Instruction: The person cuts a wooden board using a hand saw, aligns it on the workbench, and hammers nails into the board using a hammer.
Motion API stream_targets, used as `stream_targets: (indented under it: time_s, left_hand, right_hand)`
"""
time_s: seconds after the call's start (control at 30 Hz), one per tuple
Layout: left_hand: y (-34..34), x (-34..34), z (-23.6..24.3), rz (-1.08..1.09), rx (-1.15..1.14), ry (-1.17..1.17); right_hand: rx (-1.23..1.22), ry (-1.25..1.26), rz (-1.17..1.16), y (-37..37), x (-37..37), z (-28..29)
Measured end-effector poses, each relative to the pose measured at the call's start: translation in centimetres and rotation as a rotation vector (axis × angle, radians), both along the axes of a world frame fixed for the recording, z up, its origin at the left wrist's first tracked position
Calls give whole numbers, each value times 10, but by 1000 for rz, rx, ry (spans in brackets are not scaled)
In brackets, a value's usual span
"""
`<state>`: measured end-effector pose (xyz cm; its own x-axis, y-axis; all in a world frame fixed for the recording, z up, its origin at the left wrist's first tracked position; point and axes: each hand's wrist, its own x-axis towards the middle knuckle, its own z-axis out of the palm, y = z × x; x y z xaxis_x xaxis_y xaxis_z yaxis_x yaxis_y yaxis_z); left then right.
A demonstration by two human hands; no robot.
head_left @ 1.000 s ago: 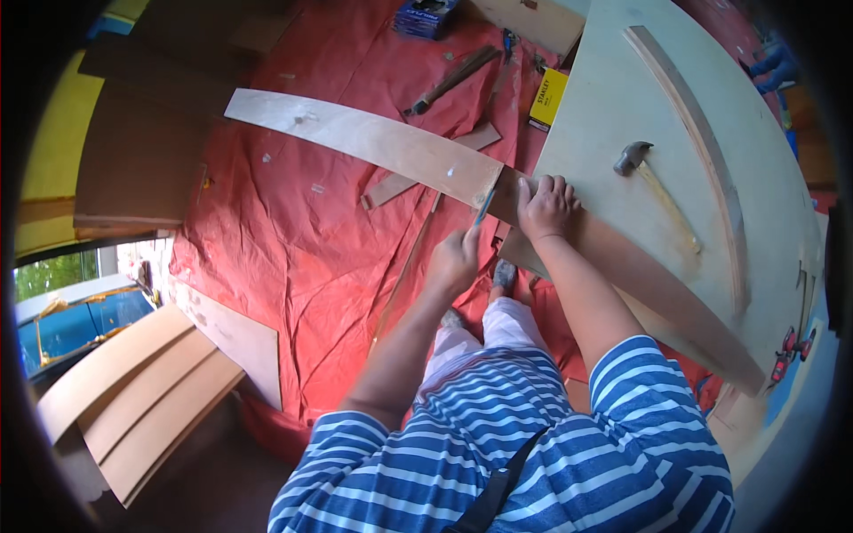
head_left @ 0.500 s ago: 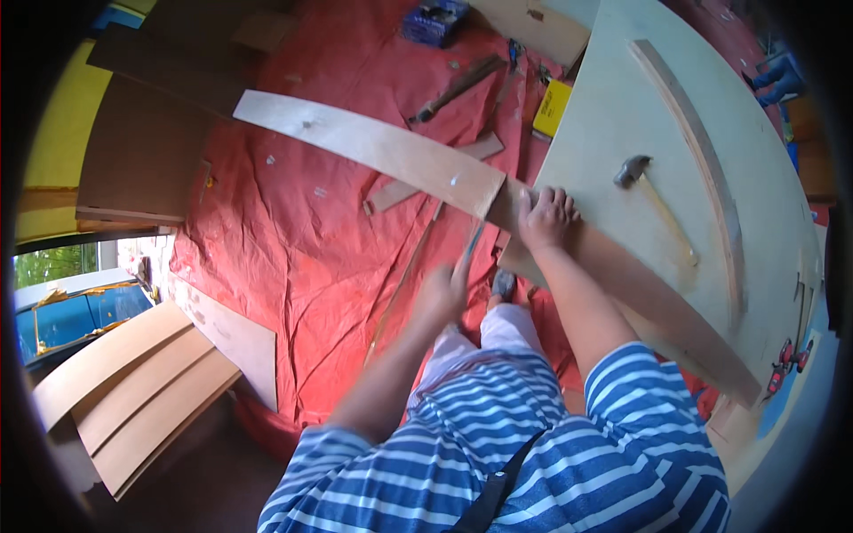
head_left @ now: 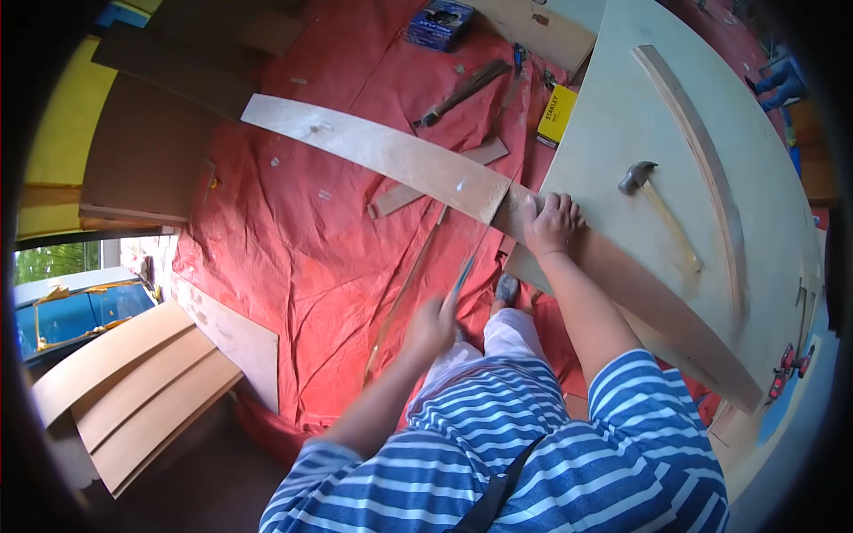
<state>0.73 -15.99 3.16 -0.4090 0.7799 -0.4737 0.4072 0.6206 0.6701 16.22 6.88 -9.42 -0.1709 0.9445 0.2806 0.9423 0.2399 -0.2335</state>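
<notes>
A long plywood strip (head_left: pixel 382 151) crosses in front of me, its right part lying on a pale sheet-topped surface and its left part jutting out over the red floor covering. My right hand (head_left: pixel 553 224) is closed over the strip, fingers curled on its far edge, pressing it down. Just left of that hand, a dark line runs across the strip. Beneath this line, my left hand (head_left: pixel 431 329), slightly blurred, is closed round the handle of a narrow-looking handsaw (head_left: pixel 462 275). The blade appears nearly edge-on and points up to the strip; the handle is mostly hidden by my fingers.
A claw hammer (head_left: pixel 656 209) and a narrow wood batten (head_left: pixel 697 160) lie on the pale sheet (head_left: pixel 604 142). Offcuts, a yellow box (head_left: pixel 555 115) and a blue box (head_left: pixel 438 24) sit on the red covering (head_left: pixel 240 293). Stacked panels (head_left: pixel 160 391) stand lower left.
My left hand has drawn the saw down and back toward my body. My right hand stays on the strip; the whole view has shifted slightly.
</notes>
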Motion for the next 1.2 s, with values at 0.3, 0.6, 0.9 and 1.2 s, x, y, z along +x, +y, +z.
stream_targets:
  time_s: [0.3,0.6,0.9,1.2]
  left_hand:
    - [82,-18,-37,24,113,60]
    - [-96,-5,6,74,-37,-132]
    - [12,-13,-60,-5,209,61]
    - [11,-19,-74,95,260,-42]
  right_hand:
    - [-3,-3,42,-13,-32,10]
    - [-10,-7,4,-5,-8,7]
    - [3,-6,21,-1,-17,9]
    - [-49,5,32,-11,-27,17]
